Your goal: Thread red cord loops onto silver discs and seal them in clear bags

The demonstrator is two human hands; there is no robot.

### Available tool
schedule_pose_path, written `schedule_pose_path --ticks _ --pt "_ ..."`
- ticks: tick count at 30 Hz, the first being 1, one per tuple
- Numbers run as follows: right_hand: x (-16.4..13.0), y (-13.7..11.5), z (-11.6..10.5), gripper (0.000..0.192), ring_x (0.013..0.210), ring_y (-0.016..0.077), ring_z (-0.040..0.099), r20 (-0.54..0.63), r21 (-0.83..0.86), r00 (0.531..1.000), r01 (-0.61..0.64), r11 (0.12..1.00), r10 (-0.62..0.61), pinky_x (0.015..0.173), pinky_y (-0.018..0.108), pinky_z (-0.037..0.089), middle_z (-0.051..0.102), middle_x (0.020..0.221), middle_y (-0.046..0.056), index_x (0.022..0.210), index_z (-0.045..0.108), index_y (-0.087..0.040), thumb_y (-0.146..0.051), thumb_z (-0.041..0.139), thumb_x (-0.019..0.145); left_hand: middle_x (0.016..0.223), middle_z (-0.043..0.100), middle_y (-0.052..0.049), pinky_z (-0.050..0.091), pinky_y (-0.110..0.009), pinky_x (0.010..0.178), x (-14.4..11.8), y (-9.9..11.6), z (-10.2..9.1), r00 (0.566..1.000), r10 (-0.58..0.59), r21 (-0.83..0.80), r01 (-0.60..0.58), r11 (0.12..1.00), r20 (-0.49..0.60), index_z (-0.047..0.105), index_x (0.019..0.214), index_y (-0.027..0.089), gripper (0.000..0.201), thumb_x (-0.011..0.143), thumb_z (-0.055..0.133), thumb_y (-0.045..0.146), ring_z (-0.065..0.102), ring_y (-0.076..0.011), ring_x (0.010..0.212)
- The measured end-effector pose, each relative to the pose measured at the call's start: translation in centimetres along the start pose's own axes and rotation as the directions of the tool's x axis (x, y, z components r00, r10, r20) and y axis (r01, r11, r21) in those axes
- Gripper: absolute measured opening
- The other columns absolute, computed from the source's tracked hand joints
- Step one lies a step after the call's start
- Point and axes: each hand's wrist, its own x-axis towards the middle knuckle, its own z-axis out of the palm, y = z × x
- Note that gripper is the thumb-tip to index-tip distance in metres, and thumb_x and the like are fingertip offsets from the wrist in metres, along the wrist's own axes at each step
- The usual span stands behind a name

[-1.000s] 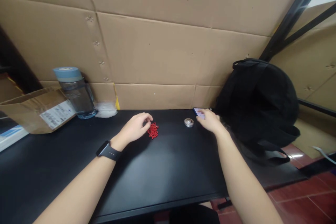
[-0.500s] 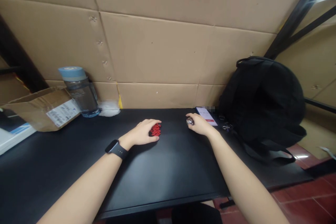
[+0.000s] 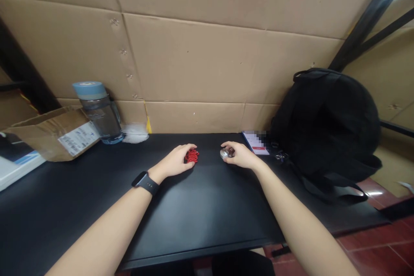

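Observation:
On the black table (image 3: 168,220), my left hand (image 3: 176,161) curls its fingers and thumb round a small bundle of red cord (image 3: 192,156). A dark smartwatch (image 3: 145,182) is strapped on that wrist. To the right, my right hand (image 3: 242,155) grips a small, shiny, silver rounded object (image 3: 224,153) between thumb and fingers. Its exact kind cannot be made out, and part of it is hidden by the hand. A gap of bare table lies between the two hands.
A phone (image 3: 258,148) lies just beyond my right hand, with keys (image 3: 282,156) beside it. A black backpack (image 3: 326,125) stands at the right. On the left are a blue-lidded bottle (image 3: 101,116), a paper bag (image 3: 48,133) and a clear plastic packet (image 3: 136,133). Cardboard (image 3: 194,64) walls the back.
My right hand has shifted slightly left, and more of the silver object shows. My left hand's fingers and thumb have drawn in closer round the red cord.

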Motion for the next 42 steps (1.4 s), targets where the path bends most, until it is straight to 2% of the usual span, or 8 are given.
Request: schedule_pose_path --ticks 4,9,13,16,26,37,42 --pt "0.0 0.1 0.0 0.052 0.086 0.018 0.069 -0.025 -0.005 1.0 -0.01 1.0 0.01 0.082 0.029 0.051 0.073 0.101 0.004 0.118 0.068 -0.021 -0.018 0.08 0.068 0.119 0.069 -0.008 0.053 -0.035 0.094 0.2 -0.1 0.3 0.999 0.022 -0.061 -0.024 0.998 -0.035 0.061 0.127 0.022 0.044 0.084 0.066 0.027 0.068 -0.0225 0.102" --pt "0.2 0.7 -0.1 0.047 0.09 0.0195 0.069 -0.073 -0.064 0.997 0.01 0.998 -0.014 0.087 0.033 0.051 0.073 0.105 0.005 0.119 0.067 -0.022 -0.02 0.077 0.072 0.125 0.068 -0.007 0.05 -0.036 0.1 0.4 0.0 -0.1 0.99 0.089 -0.055 -0.095 0.994 -0.107 0.062 0.126 0.023 0.041 0.086 0.068 0.028 0.066 -0.0227 0.111" --pt "0.3 0.9 -0.1 0.043 0.09 0.0203 0.068 -0.116 -0.088 0.992 0.041 0.995 -0.051 0.086 0.034 0.052 0.072 0.108 0.007 0.118 0.067 -0.021 -0.024 0.074 0.076 0.114 0.072 -0.006 0.051 -0.036 0.098 0.4 -0.6 -0.8 0.985 0.031 0.011 -0.029 1.0 -0.167 0.069 0.112 0.022 0.021 0.095 0.058 0.027 0.067 -0.0218 0.106" --pt "0.3 0.8 -0.1 0.037 0.087 0.0198 0.068 -0.111 -0.091 0.992 0.052 0.994 -0.062 0.083 0.034 0.052 0.072 0.104 0.007 0.115 0.068 -0.021 -0.025 0.072 0.079 0.103 0.073 -0.006 0.051 -0.036 0.094 0.4 -1.5 -1.0 0.988 -0.014 0.085 0.027 0.996 -0.151 0.073 0.097 0.021 0.015 0.094 0.058 0.022 0.068 -0.0223 0.1" --pt "0.1 0.6 -0.4 0.045 0.088 0.0184 0.066 -0.133 0.014 0.991 -0.003 1.0 0.004 0.087 0.034 0.052 0.069 0.106 0.005 0.119 0.063 -0.022 -0.023 0.075 0.076 0.101 0.072 -0.006 0.05 -0.034 0.093 0.3 -2.7 -0.7 0.994 0.009 0.1 0.002 0.995 -0.107 0.073 0.098 0.021 0.016 0.096 0.057 0.022 0.066 -0.0209 0.098" --pt "0.1 0.5 -0.3 0.045 0.089 0.019 0.065 -0.137 0.031 0.991 0.003 1.0 0.001 0.086 0.034 0.051 0.069 0.104 0.004 0.12 0.062 -0.024 -0.027 0.075 0.076 0.1 0.07 -0.006 0.048 -0.036 0.093 0.3 -1.9 -0.7 0.997 -0.016 0.181 0.029 0.983 -0.077 0.07 0.097 0.023 0.014 0.095 0.057 0.023 0.063 -0.0222 0.098" --pt "0.2 0.3 -0.4 0.049 0.087 0.0184 0.064 -0.17 0.061 0.985 0.01 0.998 0.0 0.08 0.032 0.051 0.069 0.103 0.003 0.122 0.061 -0.024 -0.029 0.075 0.076 0.093 0.07 -0.006 0.049 -0.034 0.085 0.2 -1.5 -1.5 0.988 -0.051 0.198 0.079 0.977 -0.143 0.064 0.095 0.022 0.013 0.098 0.051 0.024 0.065 -0.0229 0.091"
